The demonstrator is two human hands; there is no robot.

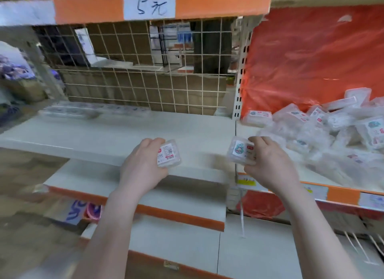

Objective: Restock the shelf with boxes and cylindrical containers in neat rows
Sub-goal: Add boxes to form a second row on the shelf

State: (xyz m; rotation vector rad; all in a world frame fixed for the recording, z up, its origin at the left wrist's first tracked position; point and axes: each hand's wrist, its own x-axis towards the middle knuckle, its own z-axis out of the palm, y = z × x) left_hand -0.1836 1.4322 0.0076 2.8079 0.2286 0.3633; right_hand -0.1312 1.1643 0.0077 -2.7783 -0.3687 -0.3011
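Note:
My left hand [141, 164] grips a small clear plastic box [169, 154] with a white and red label, held over the front edge of the white shelf [104, 133]. My right hand [268, 162] grips a second clear box [241, 151] with a cartoon sticker, near the joint between the two shelf sections. A row of clear boxes [83, 110] lies at the shelf's back left against the wire grid. A loose pile of the same boxes [324, 129] fills the neighbouring shelf on the right.
A wire mesh back panel [145, 81] stands behind the white shelf. An orange header with a handwritten price sign [150, 5] runs above. Red plastic sheeting [311, 56] backs the right section. Lower white shelves with orange edges [166, 214] lie below my arms.

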